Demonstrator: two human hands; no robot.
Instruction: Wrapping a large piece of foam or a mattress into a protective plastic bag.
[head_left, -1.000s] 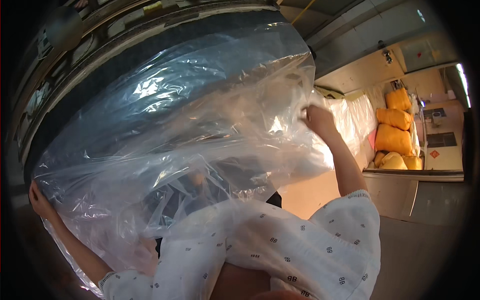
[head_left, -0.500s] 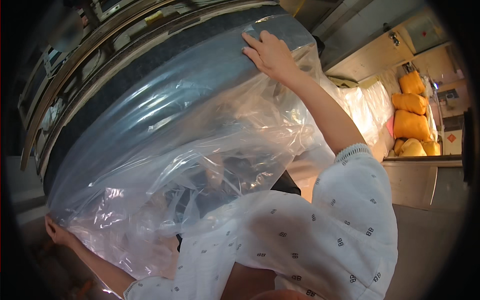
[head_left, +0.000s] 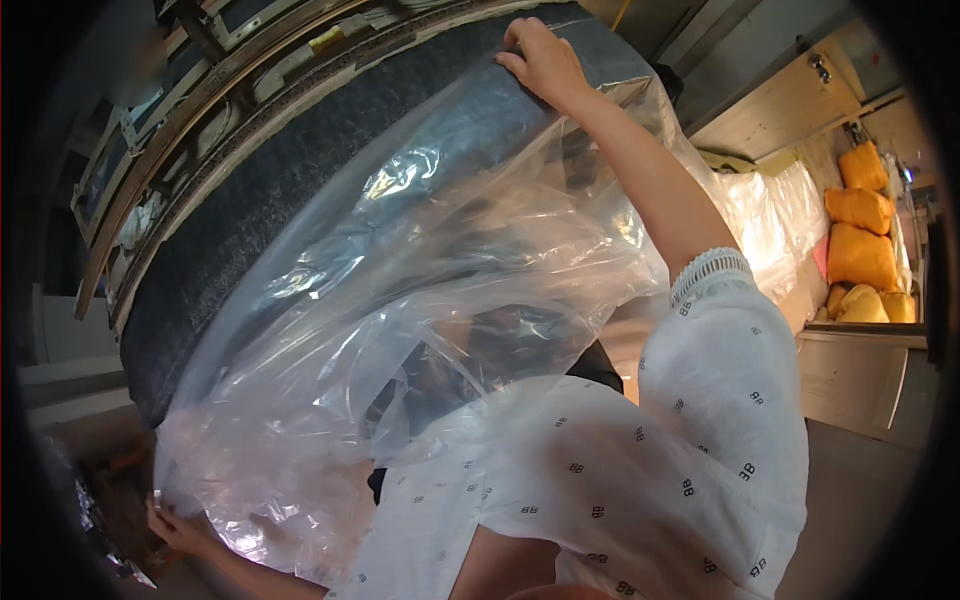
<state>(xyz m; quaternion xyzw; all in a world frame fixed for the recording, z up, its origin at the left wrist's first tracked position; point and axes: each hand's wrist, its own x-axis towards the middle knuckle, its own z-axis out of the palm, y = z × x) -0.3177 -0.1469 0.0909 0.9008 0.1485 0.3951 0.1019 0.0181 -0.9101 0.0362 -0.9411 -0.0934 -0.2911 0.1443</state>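
A big sheet of clear plastic film (head_left: 420, 260) lies creased over a dark, flat work surface (head_left: 260, 190) and hangs down in front of my body. At the lower left, my left hand (head_left: 180, 532) is closed on the film's corner, beyond the surface's left end. My right hand (head_left: 545, 68) is near the far right end of the surface, its fingers curled in and closed on the film's far edge. The fingertips there are partly hidden. Between the hands the film's edge runs slantwise, with a bare dark strip behind it.
Behind the surface run a long metal rail (head_left: 160, 160) and machine framing. At the right, more clear film (head_left: 765, 215) is heaped beside stacked orange bundles (head_left: 860, 255). A pale cabinet (head_left: 770, 110) stands at the back right. Shiny crumpled material (head_left: 95, 510) lies low at the left.
My left hand has drawn the film's corner down and toward me. My right hand has shifted slightly farther away, its fingers now curled. More of the dark surface shows behind the film.
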